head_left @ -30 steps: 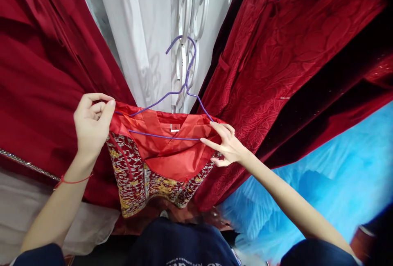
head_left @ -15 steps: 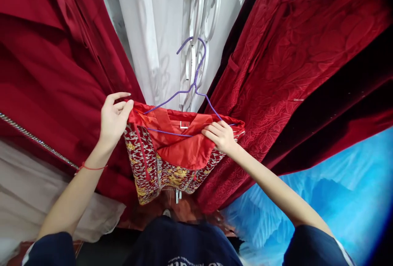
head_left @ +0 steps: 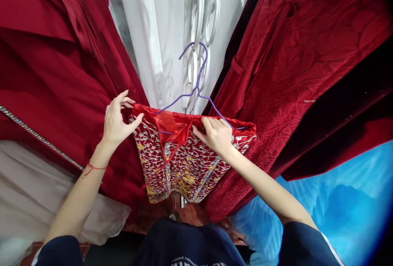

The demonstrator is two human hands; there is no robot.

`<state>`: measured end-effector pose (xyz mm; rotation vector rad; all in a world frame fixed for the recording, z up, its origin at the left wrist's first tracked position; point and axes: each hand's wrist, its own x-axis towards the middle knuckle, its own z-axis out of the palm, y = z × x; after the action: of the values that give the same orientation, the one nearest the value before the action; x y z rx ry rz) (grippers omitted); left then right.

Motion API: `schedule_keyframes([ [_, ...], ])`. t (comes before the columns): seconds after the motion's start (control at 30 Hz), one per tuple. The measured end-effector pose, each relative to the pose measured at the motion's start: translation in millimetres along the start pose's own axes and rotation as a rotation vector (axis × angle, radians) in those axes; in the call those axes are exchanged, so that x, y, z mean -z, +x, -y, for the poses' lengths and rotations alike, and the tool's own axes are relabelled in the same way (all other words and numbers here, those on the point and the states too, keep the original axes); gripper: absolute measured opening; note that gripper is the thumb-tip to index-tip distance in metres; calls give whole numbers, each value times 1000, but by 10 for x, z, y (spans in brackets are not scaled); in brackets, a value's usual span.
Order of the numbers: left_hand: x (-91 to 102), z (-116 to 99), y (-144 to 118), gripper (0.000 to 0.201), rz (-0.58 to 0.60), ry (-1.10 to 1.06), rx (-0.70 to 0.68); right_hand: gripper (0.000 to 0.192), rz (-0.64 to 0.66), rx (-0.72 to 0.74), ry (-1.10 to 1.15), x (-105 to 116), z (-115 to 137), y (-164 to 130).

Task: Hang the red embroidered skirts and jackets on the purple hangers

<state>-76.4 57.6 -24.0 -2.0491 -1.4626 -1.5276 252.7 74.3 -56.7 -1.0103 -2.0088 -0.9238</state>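
A red garment (head_left: pixel 184 167) with silver and gold embroidery and a shiny red lining hangs on a purple wire hanger (head_left: pixel 196 88). The hanger's hook rests in a white ring-shaped piece (head_left: pixel 199 16). My right hand (head_left: pixel 216 135) grips the garment's upper edge right of the middle, fingers curled over the top and thumb on the front. At the upper left corner is my left hand (head_left: pixel 119 118), its thumb spread away from the fingers in front of the cloth. A folded flap of lining (head_left: pixel 181 133) and a thin red cord show between the hands.
Dark red cloth (head_left: pixel 61 77) hangs on the left, with a beige sheer fabric (head_left: pixel 55 192) below it. To the right are a patterned red velvet garment (head_left: pixel 276 86) and fluffy blue fabric (head_left: pixel 334 200). White fabric (head_left: pixel 144 32) hangs behind.
The lining flap that hung over the front has been turned back inside, so more embroidery shows. My right hand has shifted inward along the edge. My left thumb has spread from the fingers.
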Motion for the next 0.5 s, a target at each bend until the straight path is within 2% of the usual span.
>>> schedule_keyframes([
  [0.03, -14, 92, -4, 81, -36, 27, 35, 32, -24, 34, -15, -24, -6, 16],
  [0.07, -38, 178, -8, 77, -16, -5, 108, 31, -43, 72, -26, -45, -17, 36],
  [0.17, -137, 350, -29, 67, 266, -342, 384, 27, -73, 205, -31, -88, -32, 107],
  [0.2, -168, 367, -38, 67, 337, -440, 431, 25, -75, 244, -20, -97, -18, 132],
  [0.23, -191, 362, -48, 67, 354, -500, 440, 24, -72, 273, -4, -107, 7, 154],
  [0.33, -210, 253, -80, 56, 189, -443, 302, 29, -66, 304, 47, -145, 131, 206],
  [0.5, -198, 42, -148, 33, -108, 85, -16, 21, -112, 446, 130, -242, 278, 346],
])
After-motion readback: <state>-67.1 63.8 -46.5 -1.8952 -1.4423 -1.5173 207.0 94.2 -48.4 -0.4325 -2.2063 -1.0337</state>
